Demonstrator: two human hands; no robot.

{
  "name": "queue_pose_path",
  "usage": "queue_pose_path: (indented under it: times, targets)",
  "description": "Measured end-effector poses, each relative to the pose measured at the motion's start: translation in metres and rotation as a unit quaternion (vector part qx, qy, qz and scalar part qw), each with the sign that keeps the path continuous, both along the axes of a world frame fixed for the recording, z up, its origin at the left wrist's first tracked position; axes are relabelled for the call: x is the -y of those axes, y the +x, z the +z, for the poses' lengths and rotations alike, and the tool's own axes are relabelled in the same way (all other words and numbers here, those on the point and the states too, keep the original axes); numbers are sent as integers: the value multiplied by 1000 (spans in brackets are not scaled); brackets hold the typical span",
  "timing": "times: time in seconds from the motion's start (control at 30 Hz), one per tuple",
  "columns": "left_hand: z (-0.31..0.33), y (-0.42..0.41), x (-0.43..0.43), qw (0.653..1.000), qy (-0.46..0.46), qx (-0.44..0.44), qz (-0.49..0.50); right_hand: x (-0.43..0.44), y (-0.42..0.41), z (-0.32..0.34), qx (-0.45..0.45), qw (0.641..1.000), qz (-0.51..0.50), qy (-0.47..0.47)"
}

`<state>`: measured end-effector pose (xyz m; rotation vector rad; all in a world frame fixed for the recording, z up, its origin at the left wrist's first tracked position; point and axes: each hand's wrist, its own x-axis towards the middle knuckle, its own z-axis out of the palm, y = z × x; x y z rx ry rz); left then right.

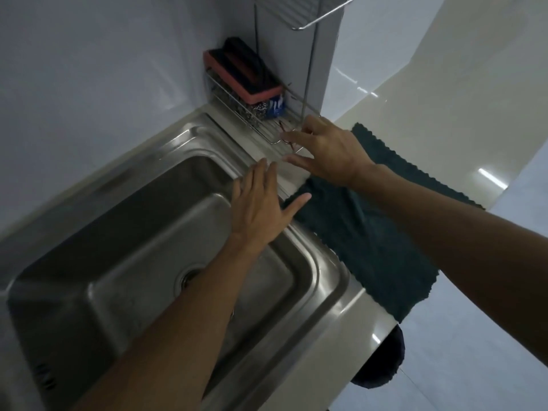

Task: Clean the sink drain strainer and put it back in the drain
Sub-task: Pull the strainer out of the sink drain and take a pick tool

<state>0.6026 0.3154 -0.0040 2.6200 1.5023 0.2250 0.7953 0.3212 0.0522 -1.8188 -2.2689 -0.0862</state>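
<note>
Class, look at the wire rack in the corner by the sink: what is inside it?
A pink-edged black sponge lies on top in the wire rack. Under it show a speckled scourer and something blue. Whatever lies deeper is covered.

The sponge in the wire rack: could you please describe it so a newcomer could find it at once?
Start at the steel sink and go to its far corner by the wall, where a wire rack sits. The sponge lies on top, the only thing there with a pink body and dark face.

round metal drain (189, 275), partly hidden, sink floor (142, 238)
</note>
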Motion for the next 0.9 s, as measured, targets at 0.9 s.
queue_pose_path:
  times: [0.9]
  targets:
    - [-96,-304,151,923,-360,-85,110,171,-299,-58,-104,994,14,-41]
